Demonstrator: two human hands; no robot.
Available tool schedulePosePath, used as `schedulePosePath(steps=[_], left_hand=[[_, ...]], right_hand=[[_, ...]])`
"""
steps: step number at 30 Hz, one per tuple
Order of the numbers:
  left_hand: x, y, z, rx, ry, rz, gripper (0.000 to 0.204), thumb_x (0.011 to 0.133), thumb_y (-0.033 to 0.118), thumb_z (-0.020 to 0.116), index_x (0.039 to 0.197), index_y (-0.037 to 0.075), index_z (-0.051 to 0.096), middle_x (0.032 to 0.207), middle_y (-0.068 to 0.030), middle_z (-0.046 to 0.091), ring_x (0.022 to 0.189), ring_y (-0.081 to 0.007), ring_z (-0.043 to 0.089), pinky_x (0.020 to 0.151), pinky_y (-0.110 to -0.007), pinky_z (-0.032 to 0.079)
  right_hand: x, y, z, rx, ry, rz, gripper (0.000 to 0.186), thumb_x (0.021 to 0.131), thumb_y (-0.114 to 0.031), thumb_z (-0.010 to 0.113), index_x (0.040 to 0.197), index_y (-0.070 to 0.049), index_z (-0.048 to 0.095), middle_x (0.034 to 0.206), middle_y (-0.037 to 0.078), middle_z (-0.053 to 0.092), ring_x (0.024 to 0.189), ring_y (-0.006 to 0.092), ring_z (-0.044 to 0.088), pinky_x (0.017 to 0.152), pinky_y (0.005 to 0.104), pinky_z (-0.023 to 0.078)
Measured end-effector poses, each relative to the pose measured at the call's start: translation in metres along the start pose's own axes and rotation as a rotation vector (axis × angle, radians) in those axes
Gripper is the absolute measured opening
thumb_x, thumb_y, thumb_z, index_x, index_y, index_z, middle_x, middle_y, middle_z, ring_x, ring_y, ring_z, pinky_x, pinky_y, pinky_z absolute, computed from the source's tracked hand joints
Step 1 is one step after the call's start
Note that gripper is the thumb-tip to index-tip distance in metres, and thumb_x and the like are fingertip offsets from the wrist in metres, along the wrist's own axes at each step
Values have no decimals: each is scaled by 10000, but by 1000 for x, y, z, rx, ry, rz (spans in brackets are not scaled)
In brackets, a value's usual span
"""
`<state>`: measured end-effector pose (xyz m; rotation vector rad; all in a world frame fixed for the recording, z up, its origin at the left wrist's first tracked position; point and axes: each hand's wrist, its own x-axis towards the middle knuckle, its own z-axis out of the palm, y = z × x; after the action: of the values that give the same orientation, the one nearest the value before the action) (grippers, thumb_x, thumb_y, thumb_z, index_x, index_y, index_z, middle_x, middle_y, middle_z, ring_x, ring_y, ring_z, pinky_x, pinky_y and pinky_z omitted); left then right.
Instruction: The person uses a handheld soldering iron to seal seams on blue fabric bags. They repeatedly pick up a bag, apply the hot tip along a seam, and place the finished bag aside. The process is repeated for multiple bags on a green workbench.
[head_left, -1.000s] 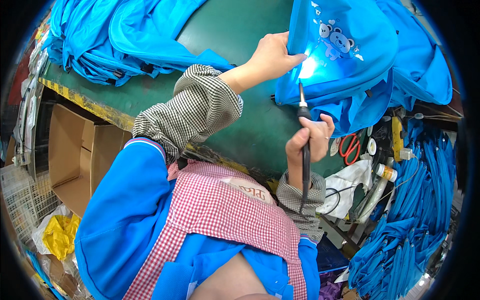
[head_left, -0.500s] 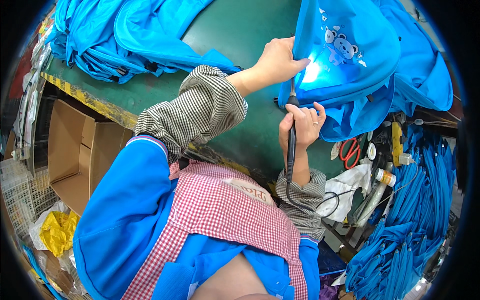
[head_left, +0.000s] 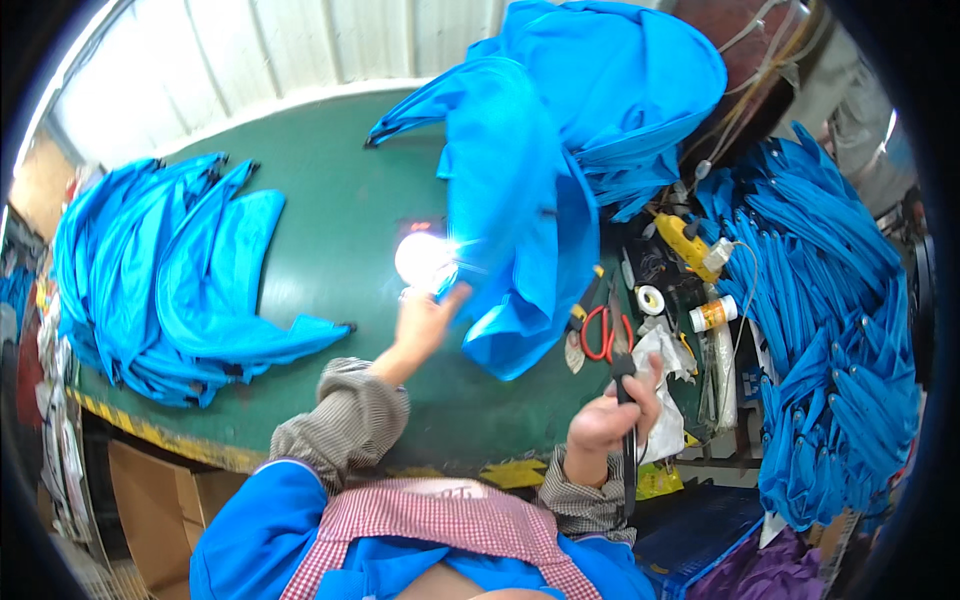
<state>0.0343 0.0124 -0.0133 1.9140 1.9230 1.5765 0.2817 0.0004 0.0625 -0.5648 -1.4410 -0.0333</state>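
Note:
My left hand (head_left: 425, 325) is closed on the near left edge of a blue fabric piece (head_left: 510, 190), thumb and fingers pinching it beside a bright glare of light (head_left: 422, 262). The glare hides some of the fingertips. The piece drapes in folds over the green tabletop (head_left: 350, 170). Apart from it, near the table's front edge, my right hand (head_left: 605, 415) is wrapped round a black-handled corded tool like a soldering iron (head_left: 625, 395). Its tip cannot be made out clearly.
More blue fabric pieces lie piled at the left (head_left: 150, 290) and far right (head_left: 640, 80). Red-handled scissors (head_left: 598, 338), a white cloth (head_left: 665, 370), a small bottle (head_left: 713, 314) and a yellow power strip (head_left: 683, 240) are at the right, beside a hanging blue bundle (head_left: 850, 370).
My right hand has drawn back from the fabric toward the lower right with the tool. The fabric has turned over and its bear print is out of sight. The view has shifted.

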Motion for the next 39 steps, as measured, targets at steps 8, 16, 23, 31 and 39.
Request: schedulePosePath(steps=[8, 16, 23, 31, 39], left_hand=[[238, 114, 65, -4, 220, 481, 336, 912, 191, 566, 1247, 195, 565, 673, -202, 613, 570, -341, 619, 514, -418, 483], [305, 76, 225, 275, -407, 169, 378, 958, 361, 445, 1328, 290, 478, 926, -189, 668, 844, -383, 648, 729, -498, 515], [192, 87, 99, -146, -209, 697, 503, 819, 296, 668, 1261, 101, 528, 1257, -184, 498, 1169, -352, 481, 979, -457, 401], [-102, -60, -229, 303, 642, -638, 373, 857, 111, 580, 1222, 44, 537, 1129, -110, 568, 971, -210, 557, 865, -337, 457], [-146, -34, -135, -1423, 594, -1254, 498, 945, 354, 538, 1303, 22, 438, 1268, -126, 551, 999, -223, 601, 828, -337, 497]], right_hand=[[-9, 54, -50, -203, 394, -15, 336, 990, -296, 303, 903, -5, 446, 1109, 347, 540, 829, 280, 600, 686, 308, 489], [-38, 82, -67, -243, 167, 142, 310, 946, -270, 387, 883, 26, 457, 1013, 277, 565, 1046, 394, 561, 834, 391, 473], [-26, 67, -12, -162, 266, 128, 297, 938, -211, 370, 852, 47, 490, 817, 177, 562, 922, 385, 614, 865, 491, 470], [-40, 42, 6, 141, 148, 302, 317, 950, -207, 430, 950, 77, 571, 885, 140, 560, 731, 200, 531, 652, 280, 446], [-31, -12, 64, 236, -38, 221, 330, 950, -218, 375, 916, 70, 531, 852, 158, 562, 891, 352, 627, 475, 251, 437]])
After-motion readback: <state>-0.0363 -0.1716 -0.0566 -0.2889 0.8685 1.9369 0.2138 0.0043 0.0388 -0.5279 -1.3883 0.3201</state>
